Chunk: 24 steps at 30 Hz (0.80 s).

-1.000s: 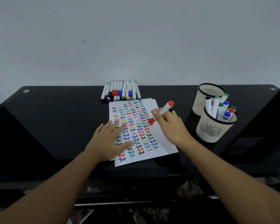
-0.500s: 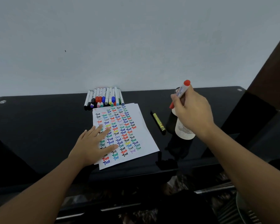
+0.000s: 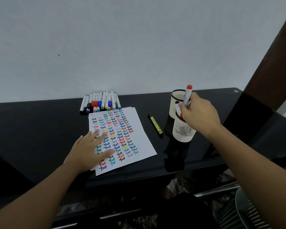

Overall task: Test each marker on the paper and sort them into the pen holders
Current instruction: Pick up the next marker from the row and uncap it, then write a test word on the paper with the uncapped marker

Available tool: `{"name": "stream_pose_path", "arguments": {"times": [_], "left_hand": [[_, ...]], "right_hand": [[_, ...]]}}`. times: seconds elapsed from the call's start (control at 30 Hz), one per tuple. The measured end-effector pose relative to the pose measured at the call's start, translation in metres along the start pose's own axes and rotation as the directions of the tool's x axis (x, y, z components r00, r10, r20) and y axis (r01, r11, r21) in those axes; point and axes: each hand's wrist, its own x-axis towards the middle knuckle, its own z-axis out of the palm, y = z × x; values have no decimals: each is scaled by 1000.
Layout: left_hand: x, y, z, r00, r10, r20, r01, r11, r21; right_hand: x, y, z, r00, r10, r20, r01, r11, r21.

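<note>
My right hand (image 3: pixel 198 113) grips a red-capped white marker (image 3: pixel 187 95) upright, right over the near white mesh pen holder (image 3: pixel 182 132). A second white holder (image 3: pixel 175 100) stands just behind it. My left hand (image 3: pixel 89 150) lies flat with spread fingers on the white paper (image 3: pixel 139 129), which is covered with coloured "Test" words. A row of several markers (image 3: pixel 100 102) lies at the paper's far edge. A yellow marker (image 3: pixel 155 125) lies on the table between paper and holders.
Everything sits on a glossy black table (image 3: pixel 31 129) against a pale wall. A dark wooden post (image 3: pixel 271 52) rises at the right. A mesh chair part (image 3: pixel 251 210) shows at the lower right, below the table's front edge.
My right hand has carried the red marker from the paper to the right, over the near holder, turning it upright. The left hand stays on the paper. The camera view shifted.
</note>
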Motion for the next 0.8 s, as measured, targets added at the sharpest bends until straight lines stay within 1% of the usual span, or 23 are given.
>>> {"name": "stream_pose_path", "arguments": {"times": [0.1,0.2,0.37,0.5,0.6,0.7,0.8], "left_hand": [[0,0,0,1000,1,3,-1,1000,4],[0,0,-1,1000,1,3,-1,1000,3],[0,0,-2,1000,1,11,-1,1000,5],[0,1,-2,1000,-2,16,2,1000,9],[0,1,-3,1000,-4,14,4,1000,-6],[0,1,-4,1000,-3,17,3,1000,-17],[1,2,-6,1000,-11,19,12,998,-56]], "right_hand": [[0,5,3,1000,5,12,-5,1000,1],[1,8,3,999,0,37,3,997,-71],[1,10,6,996,-66,-61,63,997,-37],[2,8,9,992,-99,-74,98,995,-17],[0,4,11,981,-152,-120,147,988,-48],[0,-7,13,954,-241,-177,232,970,-68],[1,-25,24,930,-323,-176,315,946,-72]]}}
